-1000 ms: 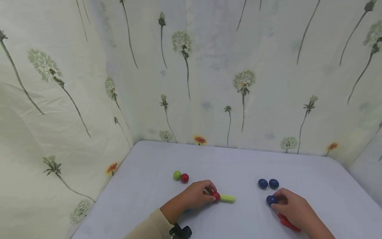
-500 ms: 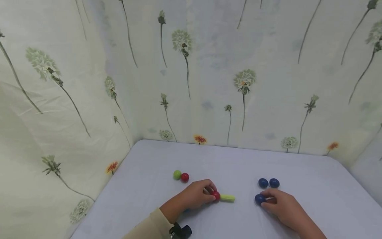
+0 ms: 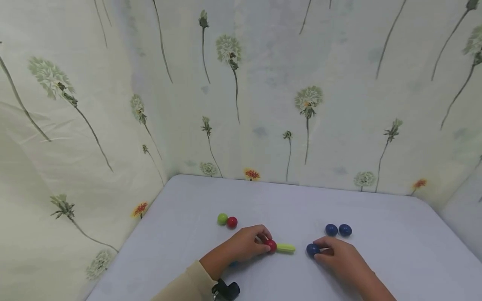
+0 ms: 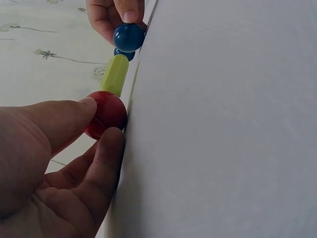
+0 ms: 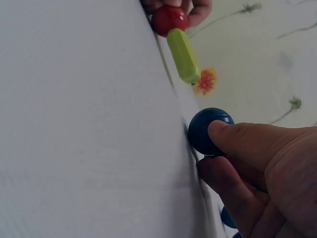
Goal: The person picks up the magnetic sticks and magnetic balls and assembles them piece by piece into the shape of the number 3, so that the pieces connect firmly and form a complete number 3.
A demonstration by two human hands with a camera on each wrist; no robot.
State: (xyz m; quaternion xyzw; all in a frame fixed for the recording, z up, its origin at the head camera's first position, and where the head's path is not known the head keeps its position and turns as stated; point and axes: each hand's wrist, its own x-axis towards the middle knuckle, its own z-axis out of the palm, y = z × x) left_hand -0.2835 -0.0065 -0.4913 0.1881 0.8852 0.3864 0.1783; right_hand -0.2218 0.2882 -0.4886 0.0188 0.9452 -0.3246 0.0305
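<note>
In the head view, my left hand [image 3: 246, 244] pinches a red ball [image 3: 271, 246] between thumb and fingers. A yellow-green ribbed rod [image 3: 285, 248] sticks out of the ball's right side, pointing toward my right hand [image 3: 340, 255]. That right hand holds a dark blue ball [image 3: 312, 250] between thumb and fingertips, a short gap from the rod's free end. Both wrist views show the thumbs pressed on the balls, low over the white table [image 4: 223, 124]. Another blue piece [image 3: 234, 264] peeks out below my left wrist, mostly hidden.
A green ball [image 3: 222, 218] and a second red ball [image 3: 232, 222] lie side by side behind my left hand. Two more blue balls [image 3: 338, 230] sit behind my right hand. A black wrist device [image 3: 227, 290] is by the left sleeve; a flowered curtain [image 3: 263, 104] surrounds the table.
My right hand has slid left with the blue ball, nearer the rod. A red stick seen by that hand a second ago is out of sight. The left hand has stayed put.
</note>
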